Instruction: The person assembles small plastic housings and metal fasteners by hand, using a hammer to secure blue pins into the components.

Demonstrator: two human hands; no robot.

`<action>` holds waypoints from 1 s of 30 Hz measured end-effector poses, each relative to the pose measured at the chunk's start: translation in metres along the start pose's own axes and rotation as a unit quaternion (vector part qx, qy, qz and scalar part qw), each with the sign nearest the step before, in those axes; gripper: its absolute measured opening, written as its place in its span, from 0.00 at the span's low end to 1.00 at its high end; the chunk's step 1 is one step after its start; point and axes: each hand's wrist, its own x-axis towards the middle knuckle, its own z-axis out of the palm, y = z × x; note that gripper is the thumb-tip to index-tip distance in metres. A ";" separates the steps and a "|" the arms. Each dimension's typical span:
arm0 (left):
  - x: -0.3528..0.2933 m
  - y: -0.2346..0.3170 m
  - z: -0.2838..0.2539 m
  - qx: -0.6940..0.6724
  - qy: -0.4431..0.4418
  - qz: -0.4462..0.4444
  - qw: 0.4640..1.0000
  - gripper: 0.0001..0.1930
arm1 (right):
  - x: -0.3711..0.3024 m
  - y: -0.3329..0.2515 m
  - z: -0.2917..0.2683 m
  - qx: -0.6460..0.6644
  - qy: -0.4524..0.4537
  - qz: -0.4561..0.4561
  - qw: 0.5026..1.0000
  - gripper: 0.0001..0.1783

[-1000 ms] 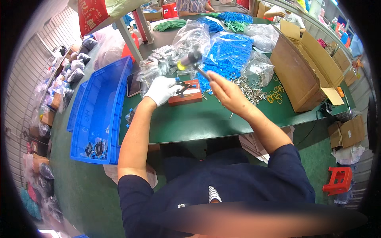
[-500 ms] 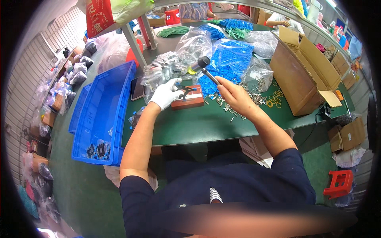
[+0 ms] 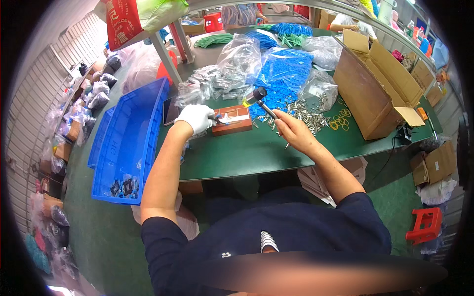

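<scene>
My left hand (image 3: 196,119), in a white glove, is closed on a small black plastic part (image 3: 215,119) at the left end of a reddish-brown block (image 3: 232,129). Most of that part is hidden by the glove. A pale strip lies across the block's top. My bare right hand (image 3: 295,130) grips the handle of a mallet (image 3: 267,109) with a black and yellow head. The mallet is raised, its head over the block's far right corner. Small metal pins (image 3: 308,118) and blue plastic pieces (image 3: 284,66) lie in heaps beyond my right hand.
A blue crate (image 3: 131,133) with bagged black parts stands left of the green table (image 3: 232,165). An open cardboard box (image 3: 368,91) is at the right, beside yellow rubber bands (image 3: 339,120). Clear bags (image 3: 210,79) cover the far left. Other people sit across the table.
My left hand has drawn left and turned over, taking the black part off the middle of the block. The mallet head has dropped slightly and shifted right.
</scene>
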 end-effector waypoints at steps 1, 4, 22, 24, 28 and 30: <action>0.001 0.004 -0.004 -0.009 0.019 0.001 1.000 0.16 | -0.001 0.000 -0.001 0.001 0.001 0.008 1.000 0.23; 0.005 0.007 -0.002 -0.169 0.088 -0.035 0.981 0.17 | -0.002 0.000 -0.001 0.002 0.002 0.017 1.000 0.23; 0.017 0.020 0.066 -0.231 0.228 -0.034 0.945 0.17 | 0.056 -0.036 0.015 -0.052 0.046 -0.155 0.985 0.22; 0.016 0.019 0.064 -0.219 0.222 -0.044 0.949 0.16 | 0.056 -0.052 0.012 -0.036 0.138 -0.196 0.970 0.22; 0.013 0.024 0.064 -0.247 0.209 -0.065 0.944 0.15 | 0.050 -0.024 0.009 -0.231 -0.044 -0.127 0.964 0.20; 0.015 0.024 0.057 -0.266 0.160 -0.105 0.945 0.17 | 0.048 -0.032 0.002 -0.228 -0.027 -0.127 0.965 0.19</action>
